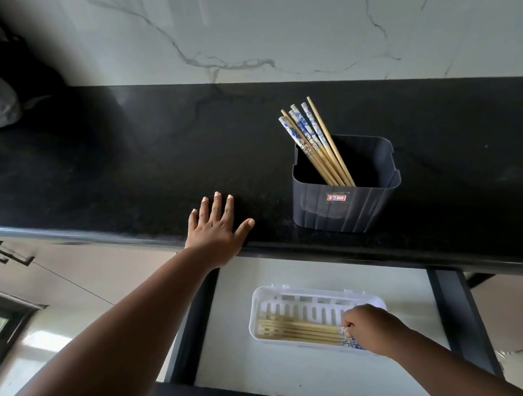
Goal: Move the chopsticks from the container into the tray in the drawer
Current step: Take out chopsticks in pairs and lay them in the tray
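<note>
Our right hand [372,329], lower right, pinches chopsticks [301,331] lying in the tray [302,287]; our left hand [216,228] rests flat on the counter [117,170]. The remaining chopsticks [313,144] lean in the container [347,203], mid-right. A careless grab could tip it over.

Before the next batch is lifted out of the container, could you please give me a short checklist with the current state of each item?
1. Drawer open with tray reachable: ok.
2. White tray has free room beside the chopsticks already laid in it: ok.
3. Right hand free of those chopsticks: not ok, its fingers curl at their patterned ends.
4. Left hand free: ok, flat on the black counter.
5. Chopsticks remaining in the dark container: ok, several stand leaning inside.
</note>
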{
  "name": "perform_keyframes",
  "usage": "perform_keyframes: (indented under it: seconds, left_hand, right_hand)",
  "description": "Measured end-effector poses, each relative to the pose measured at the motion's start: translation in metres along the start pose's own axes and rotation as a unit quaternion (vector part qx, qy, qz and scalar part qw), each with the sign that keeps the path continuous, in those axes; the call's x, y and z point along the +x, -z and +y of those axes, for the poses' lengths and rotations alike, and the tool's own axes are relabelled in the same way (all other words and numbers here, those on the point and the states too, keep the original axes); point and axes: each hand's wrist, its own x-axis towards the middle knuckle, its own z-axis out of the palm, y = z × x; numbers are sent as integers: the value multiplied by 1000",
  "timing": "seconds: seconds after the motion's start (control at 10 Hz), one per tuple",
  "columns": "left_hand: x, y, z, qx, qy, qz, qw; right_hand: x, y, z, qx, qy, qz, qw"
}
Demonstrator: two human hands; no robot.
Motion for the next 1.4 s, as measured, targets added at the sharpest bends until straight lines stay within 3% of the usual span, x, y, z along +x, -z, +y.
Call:
perform_keyframes:
  seconds: [0.5, 0.6, 0.9, 1.0, 1.1, 1.2, 1.3, 1.4]
  left_hand:
    - [0, 0, 0, 10, 1, -7, 1000]
    - [0, 0, 0, 7, -3, -10, 1000]
    - [0, 0, 0, 3, -4, -4, 1000]
    - [0, 1, 1, 3, -7, -7, 1000]
    - [0, 1, 1, 4, -11, -4, 1000]
    - [0, 0, 3, 25, -19, 13, 999]
    - [1, 1, 2, 60, -33, 23, 997]
    - [2, 4, 1, 47, -41, 18, 998]
  right_hand:
    - [9, -1, -8, -78, 72, 42, 994]
    - [6, -2, -6, -57, 58, 93, 992]
    - [1, 0, -8, -68, 20, 48, 996]
    - [-10, 23, -24, -27, -2, 54, 998]
    - [-30, 84, -58, 30, 17, -7, 999]
    - [-64, 162, -104, 105, 79, -40, 990]
    - [-98, 228, -136, 218, 120, -3, 969]
    - [-99, 278, -144, 245, 116, 138, 953]
